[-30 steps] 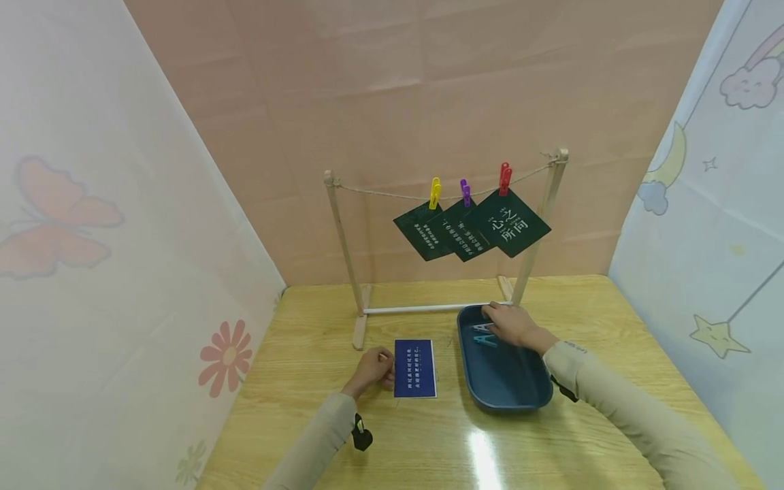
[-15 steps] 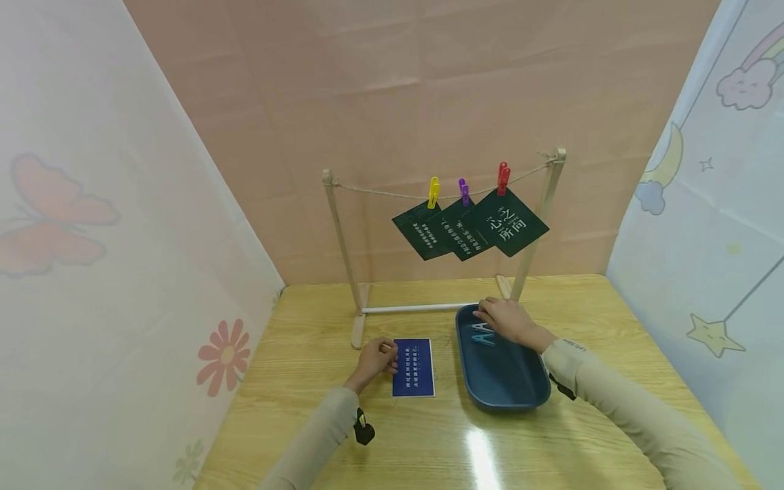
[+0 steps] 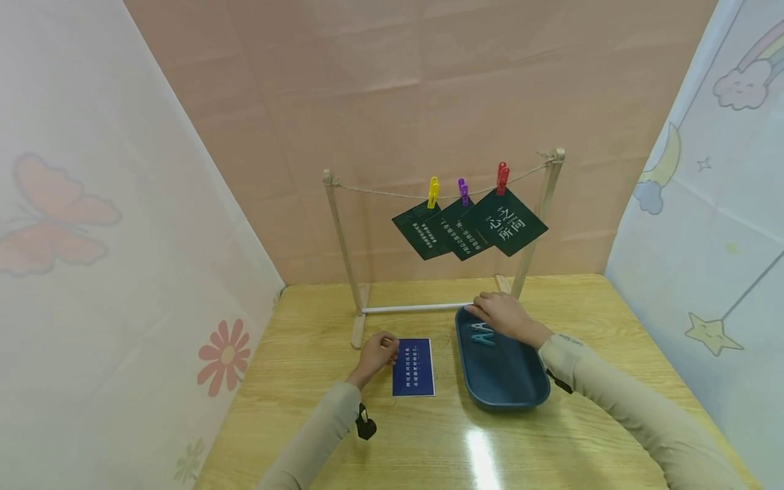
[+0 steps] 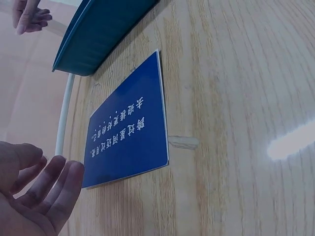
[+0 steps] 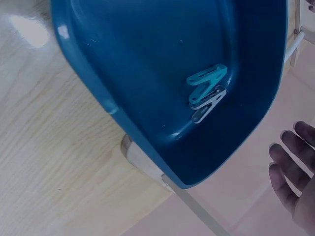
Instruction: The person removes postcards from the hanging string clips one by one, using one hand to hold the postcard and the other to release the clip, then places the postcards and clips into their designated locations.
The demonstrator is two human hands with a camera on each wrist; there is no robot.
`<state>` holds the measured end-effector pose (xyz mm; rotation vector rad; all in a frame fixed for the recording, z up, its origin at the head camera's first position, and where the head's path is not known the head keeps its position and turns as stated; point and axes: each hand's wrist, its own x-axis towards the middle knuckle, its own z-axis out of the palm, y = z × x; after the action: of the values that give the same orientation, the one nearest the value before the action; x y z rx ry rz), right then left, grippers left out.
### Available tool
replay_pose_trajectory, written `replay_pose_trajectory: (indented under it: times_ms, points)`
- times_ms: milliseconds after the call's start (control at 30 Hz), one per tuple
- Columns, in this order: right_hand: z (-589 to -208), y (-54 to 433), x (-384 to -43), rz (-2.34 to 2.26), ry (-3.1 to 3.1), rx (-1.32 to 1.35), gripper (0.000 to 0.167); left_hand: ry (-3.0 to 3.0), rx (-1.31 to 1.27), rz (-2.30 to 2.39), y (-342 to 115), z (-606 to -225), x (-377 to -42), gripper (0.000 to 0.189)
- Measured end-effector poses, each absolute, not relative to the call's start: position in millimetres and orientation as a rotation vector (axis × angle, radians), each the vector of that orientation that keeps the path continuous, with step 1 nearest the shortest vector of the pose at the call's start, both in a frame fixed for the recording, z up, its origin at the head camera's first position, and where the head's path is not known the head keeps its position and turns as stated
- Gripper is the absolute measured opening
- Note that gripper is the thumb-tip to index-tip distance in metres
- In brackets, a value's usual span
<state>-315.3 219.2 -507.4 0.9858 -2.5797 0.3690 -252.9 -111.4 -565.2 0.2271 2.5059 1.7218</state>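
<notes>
A blue card [image 3: 413, 367] with white writing lies flat on the table. My left hand [image 3: 378, 352] hovers by its far left corner, fingers loosely bent; the left wrist view shows nothing between thumb and fingertips [image 4: 72, 178]. Whether they touch the card cannot be told. Over the far end of a blue plastic basin [image 3: 505, 381] is my right hand [image 3: 505, 314], its fingers [image 5: 285, 162] relaxed and holding nothing. Inside the basin lie a teal clothespin [image 5: 207, 78] and a white clothespin [image 5: 209, 104], side by side.
Behind stands a wooden frame [image 3: 343, 245] with a string. Yellow [image 3: 433, 193], purple [image 3: 463, 192] and red clothespins [image 3: 502, 180] hold three overlapping dark green cards [image 3: 510, 224] on it. A white rod [image 3: 416, 308] joins the frame's feet. Printed cloth walls [image 3: 153, 272] enclose the sides.
My left hand has risen slightly along the card's left side towards its far corner. My right hand has shifted up and left, from inside the basin to above its far rim.
</notes>
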Motion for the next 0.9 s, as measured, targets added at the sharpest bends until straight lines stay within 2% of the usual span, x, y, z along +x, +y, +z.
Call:
replay_pose_trajectory:
  times_ms: [300, 633, 900]
  points:
    - [-499.4, 211.7, -321.0, 0.365, -2.44, 0.937, 0.022, 2.569, 0.18, 1.744, -107.4, -560.9, -259.2, 0.023]
    - [-495.6, 208.8, -322.9, 0.346, -2.191, 0.945, 0.016, 2.588, 0.243, 1.844, -102.2, -549.1, -264.6, 0.031]
    - [-487.4, 206.3, -324.7, 0.334, -2.032, 0.989, 0.023, 2.556, 0.318, 1.987, -96.1, -543.8, -269.5, 0.025]
